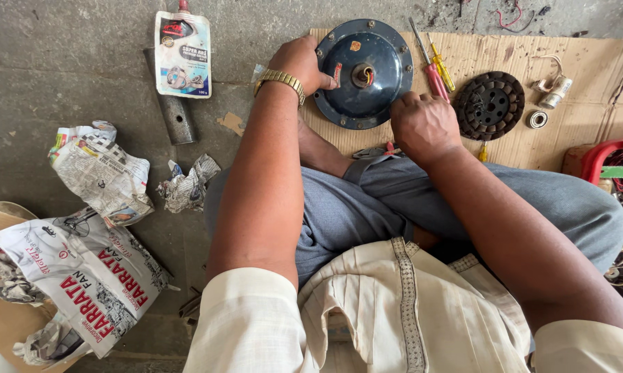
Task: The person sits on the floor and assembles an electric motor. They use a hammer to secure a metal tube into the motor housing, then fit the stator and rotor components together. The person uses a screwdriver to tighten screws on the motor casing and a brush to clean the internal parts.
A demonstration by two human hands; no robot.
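Seated cross-legged on a concrete floor, grey trousers, cream shirt. A sheet of cardboard (pixel 588 69) lies ahead of the knees.

Dark blue round motor housing (pixel 363 72), domed, bolts around its rim, shaft stub at centre; it sits flat on the near left part of the cardboard, partly over its edge.

Left hand (pixel 301 63), gold wristwatch (pixel 279 80) on the wrist, grips the housing's left rim: fingers curled over the edge, thumb laid on the top face toward the centre.

Right hand (pixel 424 124) rests at the housing's lower right rim, fingers curled under into a loose fist, knuckles up. Whether it pinches anything I cannot tell; the fingertips are hidden.

Just right of the housing: a red-handled screwdriver (pixel 430 69) and a yellow-handled screwdriver (pixel 441 67), side by side, tips pointing away. Further right, a round wound core (pixel 489 105) with holes, dark and rusty. Beyond it a small bearing ring (pixel 537 119) and a cylindrical capacitor (pixel 554 92) with leads.

Left of the cardboard: a grease pouch (pixel 182 52) with a red cap, lying on a short metal pipe (pixel 173 110). Crumpled newspaper (pixel 104 173) and a printed plastic bag (pixel 90 276) lie near the left knee.
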